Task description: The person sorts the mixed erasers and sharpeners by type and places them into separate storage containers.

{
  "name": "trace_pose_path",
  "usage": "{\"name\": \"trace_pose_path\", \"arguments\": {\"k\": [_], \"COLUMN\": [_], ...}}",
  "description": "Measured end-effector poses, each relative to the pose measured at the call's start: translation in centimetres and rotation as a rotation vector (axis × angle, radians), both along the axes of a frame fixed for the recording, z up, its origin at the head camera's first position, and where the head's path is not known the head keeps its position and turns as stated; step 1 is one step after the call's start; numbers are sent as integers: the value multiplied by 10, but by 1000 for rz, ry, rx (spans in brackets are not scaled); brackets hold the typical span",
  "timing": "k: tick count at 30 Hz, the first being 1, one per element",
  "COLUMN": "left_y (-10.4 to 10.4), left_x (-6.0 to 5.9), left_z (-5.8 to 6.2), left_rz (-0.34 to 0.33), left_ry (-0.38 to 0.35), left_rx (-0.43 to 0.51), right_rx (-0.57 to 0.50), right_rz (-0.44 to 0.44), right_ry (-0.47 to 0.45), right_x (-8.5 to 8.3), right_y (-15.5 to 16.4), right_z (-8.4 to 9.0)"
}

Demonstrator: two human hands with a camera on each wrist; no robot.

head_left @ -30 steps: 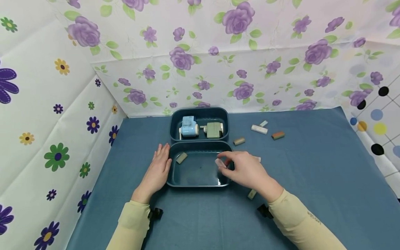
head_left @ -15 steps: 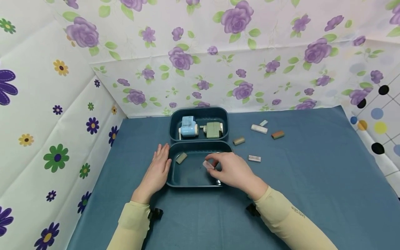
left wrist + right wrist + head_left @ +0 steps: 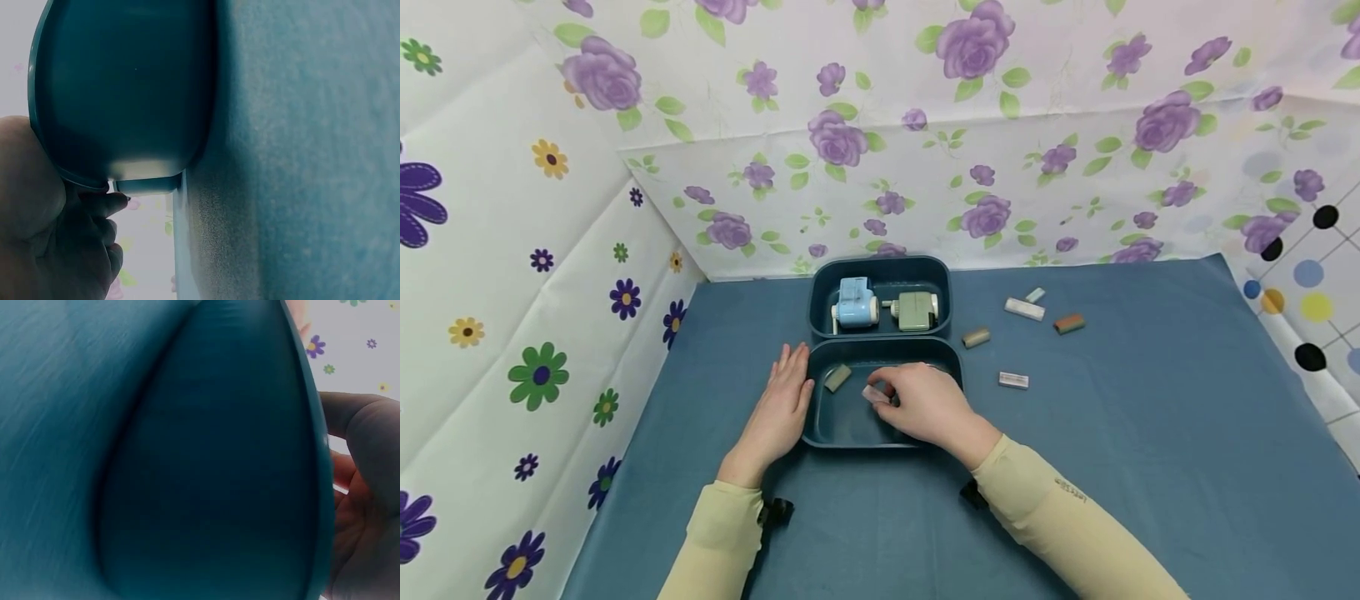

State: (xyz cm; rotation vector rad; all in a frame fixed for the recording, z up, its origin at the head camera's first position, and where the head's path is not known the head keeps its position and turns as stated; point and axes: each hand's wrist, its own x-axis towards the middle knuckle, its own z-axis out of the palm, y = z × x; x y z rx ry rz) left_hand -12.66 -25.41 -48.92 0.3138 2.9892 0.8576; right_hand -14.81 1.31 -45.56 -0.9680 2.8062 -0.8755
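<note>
In the head view, my left hand (image 3: 778, 408) lies with straight fingers against the left wall of the front dark teal tray (image 3: 842, 429). My right hand (image 3: 928, 400) reaches over that tray and pinches a pale pinkish eraser (image 3: 874, 394) between thumb and fingers. A grey-green eraser (image 3: 838, 378) lies in the tray's upper left. Part of the tray's right side is hidden behind my right hand. The left wrist view shows my left hand (image 3: 37, 212) at the tray rim. In the right wrist view the tray wall (image 3: 219, 456) hides what my right hand (image 3: 369, 487) holds.
Behind stands a second tray (image 3: 880, 268) with a blue crank pencil sharpener (image 3: 853, 302) and a green one (image 3: 916, 310). To the right, on the blue cloth (image 3: 1150, 417), lie a brownish eraser (image 3: 976, 337), white ones (image 3: 1025, 309) and an orange-green one (image 3: 1069, 323).
My right hand has moved left over the front tray with the pale eraser. A white eraser on the cloth has come into sight; a greenish one is now covered by my right arm.
</note>
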Motion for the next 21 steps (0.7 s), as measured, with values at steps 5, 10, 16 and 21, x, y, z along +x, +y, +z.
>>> {"name": "trace_pose_path", "arguments": {"k": [5, 10, 16, 21], "left_y": [0, 1, 0, -1], "left_x": [-1, -1, 0, 0], "left_z": [-1, -1, -1, 0], "left_rz": [-2, -8, -12, -13], "left_ry": [9, 22, 49, 38], "left_rx": [-1, 7, 11, 8], "right_rx": [30, 74, 84, 105], "right_rz": [-6, -12, 20, 4], "right_ry": [-2, 2, -32, -83], "right_x": [-2, -5, -12, -15], "right_y": [-16, -34, -57, -62], "right_z": [-1, -2, -2, -4]}}
